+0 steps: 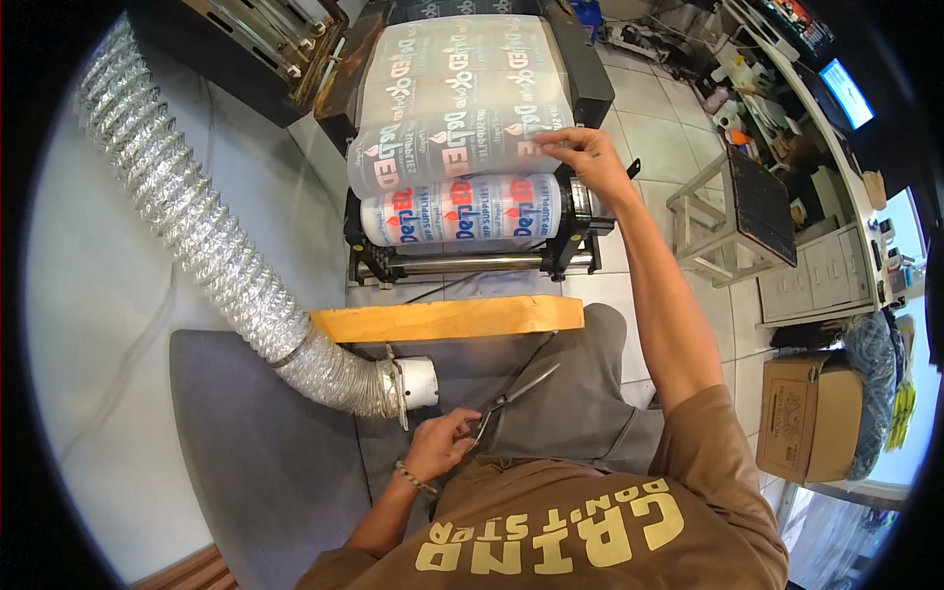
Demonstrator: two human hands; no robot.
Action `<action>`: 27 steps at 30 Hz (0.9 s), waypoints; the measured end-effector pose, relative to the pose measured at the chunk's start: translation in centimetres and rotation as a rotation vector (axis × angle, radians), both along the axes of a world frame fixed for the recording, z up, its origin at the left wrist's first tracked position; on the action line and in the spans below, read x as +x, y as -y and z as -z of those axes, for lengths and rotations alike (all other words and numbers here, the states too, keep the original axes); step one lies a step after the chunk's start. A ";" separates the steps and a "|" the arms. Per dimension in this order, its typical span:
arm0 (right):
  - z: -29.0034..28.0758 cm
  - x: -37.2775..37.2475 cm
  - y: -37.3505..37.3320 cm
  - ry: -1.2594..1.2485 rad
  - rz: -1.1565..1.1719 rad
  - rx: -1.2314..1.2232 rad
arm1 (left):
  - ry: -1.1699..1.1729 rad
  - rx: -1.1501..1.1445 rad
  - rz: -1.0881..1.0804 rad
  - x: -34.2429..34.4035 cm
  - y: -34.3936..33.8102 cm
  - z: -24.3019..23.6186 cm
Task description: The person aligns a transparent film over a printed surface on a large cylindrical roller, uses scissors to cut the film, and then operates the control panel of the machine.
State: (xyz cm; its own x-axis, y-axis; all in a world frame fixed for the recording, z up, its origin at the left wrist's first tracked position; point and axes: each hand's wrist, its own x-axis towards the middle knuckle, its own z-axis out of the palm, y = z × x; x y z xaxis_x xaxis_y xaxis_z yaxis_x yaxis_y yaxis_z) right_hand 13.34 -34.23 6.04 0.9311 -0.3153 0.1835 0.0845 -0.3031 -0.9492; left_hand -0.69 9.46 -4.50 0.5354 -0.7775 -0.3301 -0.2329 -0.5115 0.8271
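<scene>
Setting: a small print workshop, by appearance. Evidence: black roller-fitted machine [590,95] carrying translucent, repeat-printed film [462,93]; ridged silver foil duct [192,211]; lit flat computer monitor [848,93]; white metal-look drawer unit [814,281]; brown cardboard box [808,413]; pale square floor tiles [661,133].

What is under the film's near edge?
A roll with red and blue print: its near side shows. The film, pinched by the right hand, covers whatever lies farther back, so that cannot be seen.
</scene>
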 end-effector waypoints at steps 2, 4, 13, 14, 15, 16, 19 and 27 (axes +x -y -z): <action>0.1 0.2 -0.1 -0.005 0.004 0.015 | 0.158 0.020 -0.041 -1.3 0.3 1.3; 0.4 0.7 0.0 0.000 0.002 0.031 | 0.324 0.043 -0.086 -2.1 0.1 3.5; 3.1 1.2 2.0 0.128 0.061 0.209 | 0.370 -0.033 0.055 4.7 6.2 -2.9; 2.9 1.1 1.8 0.122 0.067 0.194 | 0.449 -0.216 -0.005 7.3 8.5 -4.8; 2.7 1.3 1.3 0.134 0.062 0.199 | 0.513 -0.085 -0.062 10.2 10.3 -4.9; 2.5 1.6 0.7 0.111 0.056 0.228 | 0.734 -0.325 -0.120 13.6 12.5 -4.8; 3.1 2.3 0.4 0.063 0.041 0.252 | 0.997 -0.212 -0.068 22.1 18.2 -2.9; 3.2 2.6 0.9 0.044 0.120 0.265 | 0.970 0.011 0.086 25.9 21.3 -1.5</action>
